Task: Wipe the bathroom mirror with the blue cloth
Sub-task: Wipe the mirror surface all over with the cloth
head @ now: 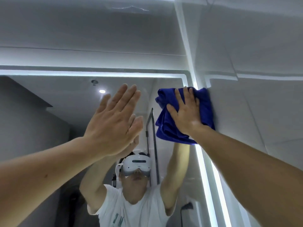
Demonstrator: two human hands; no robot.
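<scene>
Two bare forearms reach up from the lower corners of the view. The left hand [113, 118] is open wide, fingers straight and held together, its palm turned to the glass near the middle of the large rectangular wall mirror [65, 99]; whether the palm touches the glass I cannot tell. The right hand [185, 112] lies flat with fingers spread on the bunched deep-blue microfibre cloth [165, 128], pressing it rather than curling round it. The cloth sits at the mirror's upper right corner, over the bright white light strip [203, 169] that runs along the mirror's top and right edges, and its right side touches the pale grey tiled wall [254, 95] beside the mirror. In the glass (seen as a reflection) a person in a white T-shirt [131, 210] and a white headset [136, 163] raises both arms, and a small round ceiling lamp [102, 91] glows above the reflected left hand
</scene>
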